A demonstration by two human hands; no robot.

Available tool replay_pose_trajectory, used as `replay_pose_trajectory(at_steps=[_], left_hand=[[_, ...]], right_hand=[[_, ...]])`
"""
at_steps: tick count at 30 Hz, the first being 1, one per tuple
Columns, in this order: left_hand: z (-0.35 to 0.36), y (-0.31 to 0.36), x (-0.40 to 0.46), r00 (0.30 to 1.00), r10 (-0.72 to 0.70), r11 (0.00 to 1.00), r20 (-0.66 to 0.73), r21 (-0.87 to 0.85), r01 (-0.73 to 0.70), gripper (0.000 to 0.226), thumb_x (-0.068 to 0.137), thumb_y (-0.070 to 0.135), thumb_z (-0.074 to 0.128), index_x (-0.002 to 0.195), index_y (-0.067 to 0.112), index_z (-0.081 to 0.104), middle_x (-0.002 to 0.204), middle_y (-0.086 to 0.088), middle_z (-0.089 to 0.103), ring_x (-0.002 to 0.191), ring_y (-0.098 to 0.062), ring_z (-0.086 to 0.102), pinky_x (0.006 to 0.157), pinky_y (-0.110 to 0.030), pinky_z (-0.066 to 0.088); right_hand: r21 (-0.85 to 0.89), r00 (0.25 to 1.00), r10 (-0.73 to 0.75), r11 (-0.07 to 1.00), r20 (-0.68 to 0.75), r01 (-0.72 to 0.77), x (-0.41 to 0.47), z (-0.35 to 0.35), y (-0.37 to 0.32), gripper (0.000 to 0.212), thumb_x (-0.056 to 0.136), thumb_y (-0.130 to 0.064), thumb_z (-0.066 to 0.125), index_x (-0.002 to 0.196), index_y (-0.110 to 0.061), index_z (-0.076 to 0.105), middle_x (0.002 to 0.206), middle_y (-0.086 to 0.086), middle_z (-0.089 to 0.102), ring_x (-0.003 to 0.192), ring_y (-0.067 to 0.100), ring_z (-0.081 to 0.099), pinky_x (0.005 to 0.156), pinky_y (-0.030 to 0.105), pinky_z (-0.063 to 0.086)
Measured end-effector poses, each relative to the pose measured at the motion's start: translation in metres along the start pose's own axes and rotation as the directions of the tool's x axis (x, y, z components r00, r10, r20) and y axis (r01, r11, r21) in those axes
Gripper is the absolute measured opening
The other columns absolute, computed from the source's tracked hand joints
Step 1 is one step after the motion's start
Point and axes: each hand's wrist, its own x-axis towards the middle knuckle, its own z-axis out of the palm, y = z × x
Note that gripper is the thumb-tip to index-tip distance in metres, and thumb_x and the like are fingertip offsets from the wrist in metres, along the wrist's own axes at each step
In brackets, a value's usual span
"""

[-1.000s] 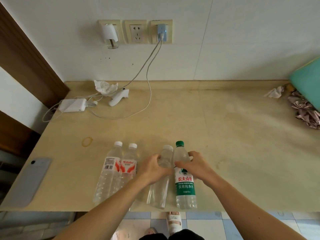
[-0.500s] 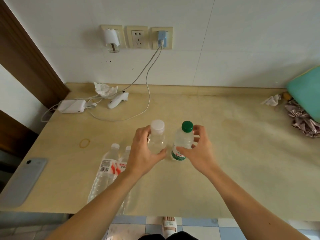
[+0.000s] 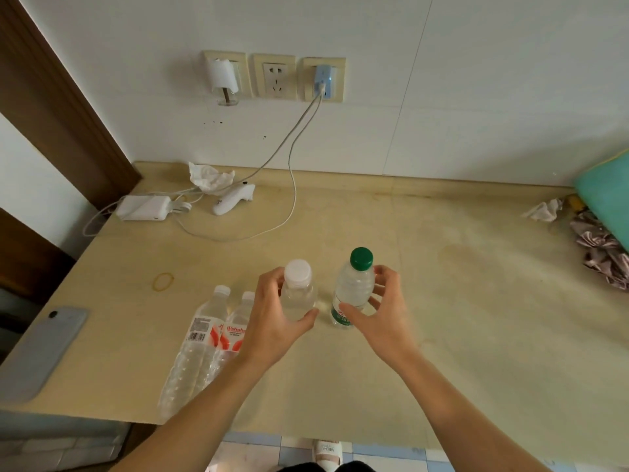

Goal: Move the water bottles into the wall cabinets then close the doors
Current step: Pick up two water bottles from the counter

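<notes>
Your left hand [image 3: 272,321] grips the white-capped bottle [image 3: 297,291] round its body, and your right hand [image 3: 381,315] grips the green-capped bottle [image 3: 354,287] the same way, fingers curled behind it and thumb across its green label. Both bottles are upright and held above the worktop [image 3: 442,335], side by side but apart. Your palms cover their lower halves, so you cannot see the bases. The white-capped one is clear and shows no label where it is visible; the green-capped one is ribbed near the shoulder.

Just left of your left wrist two more bottles [image 3: 207,342] stand on the worktop, touching each other, with white caps and red-and-white labels (your forearm cuts off part of the nearer one).

Farther out lie a rubber band [image 3: 163,281], a grey phone [image 3: 41,352] at the left edge, a white charger brick [image 3: 144,207], a white handheld device [image 3: 235,199] and crumpled tissue [image 3: 211,177]. Cables run up to the wall sockets [image 3: 275,78]. At the right edge a teal cushion [image 3: 606,199] and some pinkish cloth [image 3: 602,250] are cut off by the frame.
</notes>
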Motion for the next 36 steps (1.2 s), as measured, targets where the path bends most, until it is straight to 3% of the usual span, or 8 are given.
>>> replay_pose_trajectory(at_steps=[4, 6, 8, 11, 16, 25, 34, 36], left_hand=[[-0.004, -0.003, 0.002, 0.970, -0.189, 0.979, 0.150, -0.041, 0.197, 0.100, 0.066, 0.041, 0.094, 0.146, 0.030, 0.035, 0.136, 0.012, 0.051, 0.121, -0.004, 0.051, 0.097, -0.020, 0.043], [-0.006, -0.006, 0.002, 0.944, -0.251, 0.953, 0.214, -0.119, 0.280, 0.093, 0.068, 0.033, 0.094, 0.142, 0.034, 0.039, 0.133, 0.016, 0.057, 0.119, 0.003, 0.055, 0.095, -0.016, 0.047], [-0.007, -0.007, 0.004, 0.927, -0.280, 0.933, 0.249, -0.156, 0.323, 0.084, 0.069, 0.024, 0.094, 0.138, 0.035, 0.046, 0.129, 0.017, 0.062, 0.119, 0.000, 0.058, 0.102, -0.025, 0.049], [-0.006, -0.008, 0.005, 0.920, -0.301, 0.920, 0.250, -0.177, 0.349, 0.082, 0.069, 0.016, 0.093, 0.139, 0.027, 0.051, 0.127, 0.011, 0.066, 0.120, -0.009, 0.061, 0.106, -0.035, 0.049], [-0.003, -0.006, 0.005, 0.932, -0.314, 0.910, 0.181, -0.222, 0.349, 0.075, 0.067, 0.016, 0.094, 0.130, 0.028, 0.057, 0.119, 0.010, 0.069, 0.112, -0.009, 0.065, 0.099, -0.033, 0.053], [-0.026, 0.047, 0.025, 0.981, -0.157, 0.905, 0.113, -0.382, 0.188, 0.065, 0.062, 0.014, 0.095, 0.115, 0.032, 0.064, 0.108, 0.008, 0.074, 0.101, -0.009, 0.070, 0.091, -0.029, 0.054], [-0.056, 0.199, 0.079, 0.984, 0.150, 0.871, 0.092, -0.484, -0.087, 0.059, 0.067, 0.022, 0.093, 0.115, 0.034, 0.062, 0.109, 0.018, 0.069, 0.097, 0.006, 0.064, 0.067, -0.005, 0.048], [-0.065, 0.239, 0.084, 0.976, 0.208, 0.849, 0.060, -0.506, -0.150, 0.062, 0.063, 0.033, 0.094, 0.116, 0.036, 0.062, 0.109, 0.019, 0.069, 0.097, 0.003, 0.066, 0.068, -0.010, 0.051]], right_hand=[[-0.003, 0.995, 0.046, 0.999, 0.084, -0.046, 0.004, 0.000, 0.017, 0.081, 0.060, -0.051, 0.086, 0.112, -0.076, 0.030, 0.117, -0.045, 0.053, 0.109, -0.016, 0.057, 0.075, 0.005, 0.051], [0.007, 0.991, 0.066, 0.998, 0.118, -0.067, 0.007, 0.003, 0.024, 0.075, 0.062, -0.046, 0.086, 0.113, -0.071, 0.038, 0.116, -0.039, 0.059, 0.107, -0.014, 0.060, 0.074, 0.004, 0.050], [0.002, 0.987, 0.079, 0.997, 0.141, -0.080, 0.012, 0.006, 0.030, 0.066, 0.064, -0.039, 0.087, 0.111, -0.063, 0.047, 0.111, -0.032, 0.065, 0.103, -0.007, 0.065, 0.071, 0.007, 0.052], [0.010, 0.986, 0.086, 0.996, 0.141, -0.088, 0.016, 0.011, 0.032, 0.062, 0.066, -0.033, 0.088, 0.107, -0.060, 0.051, 0.105, -0.030, 0.068, 0.094, -0.005, 0.068, 0.072, 0.014, 0.052], [0.058, 0.989, 0.105, 0.992, 0.104, -0.111, 0.012, 0.012, 0.029, 0.063, 0.064, -0.030, 0.089, 0.112, -0.052, 0.055, 0.103, -0.027, 0.070, 0.092, -0.002, 0.070, 0.080, 0.027, 0.055], [0.192, 0.994, 0.032, 0.981, -0.107, -0.011, -0.007, -0.021, -0.034, 0.059, 0.057, -0.035, 0.087, 0.108, -0.047, 0.060, 0.099, -0.019, 0.075, 0.089, 0.000, 0.071, 0.067, 0.014, 0.054], [0.209, 0.935, -0.221, 0.936, -0.277, 0.283, -0.020, -0.103, -0.160, 0.051, 0.066, -0.024, 0.089, 0.110, -0.031, 0.064, 0.098, -0.010, 0.077, 0.088, 0.004, 0.073, 0.069, 0.014, 0.054], [0.203, 0.913, -0.281, 0.915, -0.296, 0.348, -0.023, -0.126, -0.188, 0.048, 0.069, -0.020, 0.090, 0.109, -0.030, 0.065, 0.099, -0.009, 0.077, 0.089, 0.004, 0.074, 0.070, 0.013, 0.054]])
